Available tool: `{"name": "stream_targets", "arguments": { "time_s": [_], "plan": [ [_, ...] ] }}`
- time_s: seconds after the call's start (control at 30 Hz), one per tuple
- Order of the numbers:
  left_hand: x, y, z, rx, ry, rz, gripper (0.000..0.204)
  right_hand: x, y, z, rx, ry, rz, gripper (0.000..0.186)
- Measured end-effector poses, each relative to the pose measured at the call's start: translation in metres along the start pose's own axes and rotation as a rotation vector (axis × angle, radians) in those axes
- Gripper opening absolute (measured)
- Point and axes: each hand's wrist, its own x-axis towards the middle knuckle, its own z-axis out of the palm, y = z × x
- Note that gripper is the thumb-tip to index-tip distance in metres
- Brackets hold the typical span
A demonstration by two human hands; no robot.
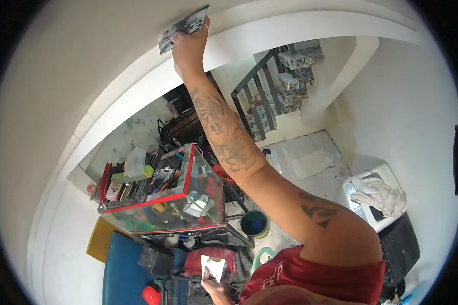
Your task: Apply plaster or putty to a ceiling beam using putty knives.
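Note:
My tattooed right arm reaches up across the view, with my right hand point(188, 53) closed on a flat putty blade point(191, 23), its face smeared white and grey. The blade lies against the pale ceiling surface point(102, 61), beside the edge of a white curved beam point(249, 35). Low at the bottom centre, my left hand point(213, 287) grips a small flat scraper point(213, 264) with white material on it, held away from the ceiling.
Below stand a cluttered red-rimmed glass tank point(158, 213), a dark bucket point(254, 226), a blue padded piece point(117, 259) and a red round object point(151, 296). Stairs with a dark railing point(259, 96) rise behind. A white appliance point(392, 203) with cloth stands right, by the wall.

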Motion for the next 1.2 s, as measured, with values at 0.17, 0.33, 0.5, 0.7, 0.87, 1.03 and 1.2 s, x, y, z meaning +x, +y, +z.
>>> {"name": "stream_targets", "arguments": {
  "time_s": [0.17,0.33,0.5,0.7,0.87,1.03,1.2],
  "plan": [
    [0.004,0.0,-0.031,0.036,-0.046,-0.029,0.037,-0.022,-0.016,0.005,0.013,-0.079,0.077,0.065],
    [0.003,-0.001,-0.029,0.037,0.01,-0.032,0.035,-0.038,-0.032,0.025,-0.115,-0.161,-0.157,0.063],
    [0.011,-0.004,-0.009,0.046,0.077,-0.044,0.032,-0.084,-0.067,0.041,-0.381,-0.247,-0.295,0.06],
    [0.011,-0.016,0.023,0.075,0.077,-0.053,0.034,-0.154,-0.109,0.006,-0.284,-0.625,-0.056,0.06],
    [-0.003,-0.013,0.054,0.131,-0.139,0.055,0.033,-0.202,-0.122,-0.074,-0.097,-0.674,0.841,0.066],
    [0.012,0.004,0.085,0.162,0.019,0.091,0.032,-0.264,-0.127,-0.164,0.067,-0.118,1.411,0.071],
    [0.037,0.007,0.114,0.141,-0.176,0.182,0.029,-0.31,-0.167,-0.212,-0.028,-0.307,1.528,0.066]
  ]
}}
